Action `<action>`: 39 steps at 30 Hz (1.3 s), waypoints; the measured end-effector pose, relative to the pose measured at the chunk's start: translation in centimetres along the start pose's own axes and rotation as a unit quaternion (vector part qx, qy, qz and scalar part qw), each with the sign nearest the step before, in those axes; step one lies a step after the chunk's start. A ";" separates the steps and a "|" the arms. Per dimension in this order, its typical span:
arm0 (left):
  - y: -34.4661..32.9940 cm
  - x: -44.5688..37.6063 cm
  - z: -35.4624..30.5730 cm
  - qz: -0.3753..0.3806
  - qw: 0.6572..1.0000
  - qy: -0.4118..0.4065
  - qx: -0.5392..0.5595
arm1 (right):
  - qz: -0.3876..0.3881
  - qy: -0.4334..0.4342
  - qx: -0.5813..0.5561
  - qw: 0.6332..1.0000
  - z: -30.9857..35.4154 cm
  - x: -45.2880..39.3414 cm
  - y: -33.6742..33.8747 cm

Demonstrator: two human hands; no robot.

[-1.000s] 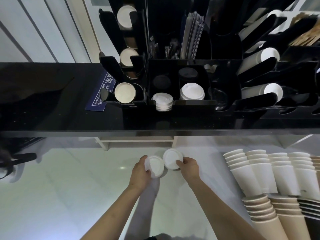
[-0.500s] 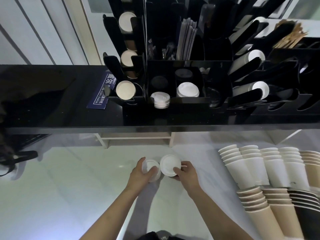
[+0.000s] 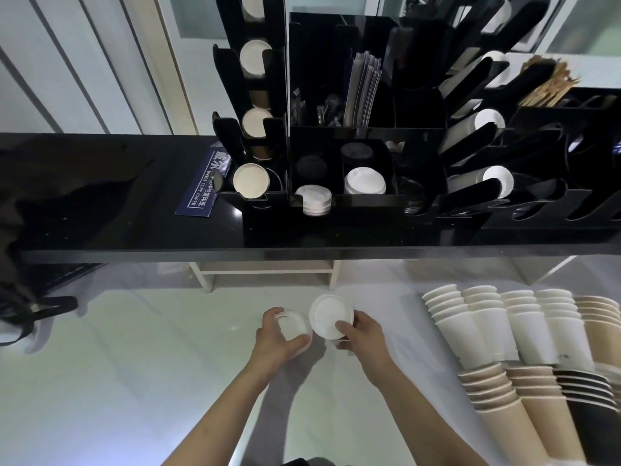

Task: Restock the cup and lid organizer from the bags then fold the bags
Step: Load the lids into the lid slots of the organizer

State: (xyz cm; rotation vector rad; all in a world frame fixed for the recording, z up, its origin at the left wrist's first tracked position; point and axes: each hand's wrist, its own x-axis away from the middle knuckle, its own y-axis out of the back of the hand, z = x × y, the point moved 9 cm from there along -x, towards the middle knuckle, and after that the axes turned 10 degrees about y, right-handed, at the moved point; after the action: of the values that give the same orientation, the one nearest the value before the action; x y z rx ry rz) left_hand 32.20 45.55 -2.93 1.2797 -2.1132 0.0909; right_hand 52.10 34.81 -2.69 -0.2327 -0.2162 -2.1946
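Lids are being gripped, one batch (image 3: 293,326) in the left hand (image 3: 276,338), another (image 3: 331,316) in the right hand (image 3: 360,334), probably needing slotting into the organizer (image 3: 366,156) next.

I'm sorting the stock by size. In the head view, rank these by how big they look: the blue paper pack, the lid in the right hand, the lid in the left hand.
1. Blue paper pack
2. Right-hand lid
3. Left-hand lid, partly hidden by fingers; the two lids may really match.
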 end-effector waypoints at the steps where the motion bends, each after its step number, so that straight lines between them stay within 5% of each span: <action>1: 0.1 0.1 -0.3 0.003 1.000 -0.002 0.013 | -0.013 0.012 0.019 1.000 0.5 -0.1 0.3; 8: 0.6 1.8 -3.4 0.061 0.986 -0.027 0.153 | -0.091 0.097 0.060 0.989 4.5 0.5 0.9; 21: 0.9 4.0 -7.6 0.134 0.953 -0.066 0.263 | 0.109 0.158 -0.026 0.981 9.6 2.6 -5.0; 39: 1.9 5.9 -10.2 0.155 0.946 -0.076 0.275 | 0.216 0.152 0.025 0.964 13.3 3.1 -5.4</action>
State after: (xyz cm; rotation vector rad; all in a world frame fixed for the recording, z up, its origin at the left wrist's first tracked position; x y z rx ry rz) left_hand 33.88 45.88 8.83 1.2654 -2.5128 0.7906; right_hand 47.09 38.78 10.50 0.0829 -0.0424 -1.7587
